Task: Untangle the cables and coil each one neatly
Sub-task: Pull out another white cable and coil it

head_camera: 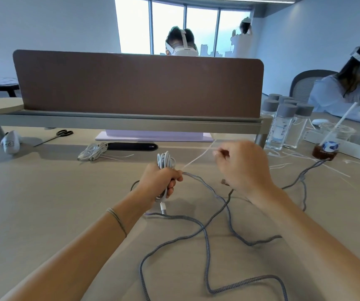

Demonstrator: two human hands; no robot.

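Note:
My left hand (160, 181) grips a bundle of coiled white cable (165, 160) upright over the table; its white plug (163, 207) hangs below my fist. My right hand (243, 168) pinches a thin white tie (196, 158) that runs taut from the bundle up to my fingers. A long grey braided cable (206, 240) lies loose in wide loops on the table under and in front of both hands. Another white cable (93, 151), coiled, lies farther back to the left.
A brown desk divider (137, 83) stands at the back. Scissors (63, 134) and a black bar (131, 146) lie under its shelf. Several bottles (283, 124), an iced drink cup (329, 142) and loose white ties (283, 165) are at the right. People sit beyond.

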